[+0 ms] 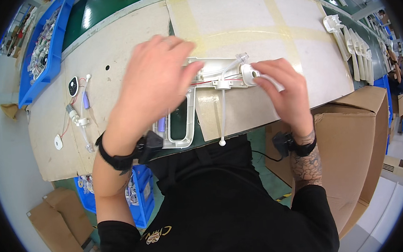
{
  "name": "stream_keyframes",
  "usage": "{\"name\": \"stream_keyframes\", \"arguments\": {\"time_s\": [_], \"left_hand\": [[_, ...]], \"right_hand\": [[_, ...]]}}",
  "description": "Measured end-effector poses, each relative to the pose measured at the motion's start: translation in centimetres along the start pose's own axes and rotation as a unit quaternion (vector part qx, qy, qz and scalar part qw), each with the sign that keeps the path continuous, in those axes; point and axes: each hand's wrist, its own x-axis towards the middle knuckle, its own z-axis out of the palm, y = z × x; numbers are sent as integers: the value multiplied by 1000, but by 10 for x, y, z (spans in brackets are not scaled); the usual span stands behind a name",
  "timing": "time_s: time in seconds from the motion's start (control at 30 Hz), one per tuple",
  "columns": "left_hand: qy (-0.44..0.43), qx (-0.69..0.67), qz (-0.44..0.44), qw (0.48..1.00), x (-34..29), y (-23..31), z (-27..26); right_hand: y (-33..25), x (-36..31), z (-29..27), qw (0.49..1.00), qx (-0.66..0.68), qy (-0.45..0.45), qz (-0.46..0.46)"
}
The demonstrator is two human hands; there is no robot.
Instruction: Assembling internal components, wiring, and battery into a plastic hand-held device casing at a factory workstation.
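A white plastic housing with a loop handle [190,126] lies on the bench in front of me. Clear tubing, red wires and a small white valve-like fitting [222,84] sit in its upper part. A thin clear tube [224,113] with a white ball tip runs down from the fitting. At the housing's right end, my right hand [284,86] pinches a white round part [249,75] between thumb and fingers. My left hand [159,75] hovers over the housing's left part, slightly blurred, thumb apart from the fingers. Inside the handle, a purple cylinder [161,124] shows partly.
A loose wired assembly with tubing [82,121] and an oval black-faced part [73,86] lies at left. Blue bins [60,40] of parts stand far left and below the bench. Several white housings [356,49] line the right. An open cardboard box [350,149] stands near right.
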Motion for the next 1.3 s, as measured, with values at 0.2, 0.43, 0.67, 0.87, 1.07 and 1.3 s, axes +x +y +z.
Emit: {"name": "stream_keyframes", "arguments": {"time_s": [0.2, 0.43, 0.67, 0.87, 1.07, 1.3], "left_hand": [[106, -100, 76, 986, 37, 24, 80], [-10, -186, 37, 982, 43, 14, 94], [-5, -253, 78, 964, 42, 8, 90], [4, -248, 89, 965, 43, 9, 91], [18, -254, 76, 964, 42, 9, 92], [26, -258, 75, 963, 42, 9, 92]], "right_hand": [[32, 8, -5, 973, 93, -137, 160], [37, 12, -5, 968, 123, -163, 143], [43, 22, 10, 906, 375, -58, 187], [38, 19, 14, 959, 222, -50, 167], [29, 7, 15, 932, 290, -78, 204], [19, 3, 17, 923, 316, -80, 206]]}}
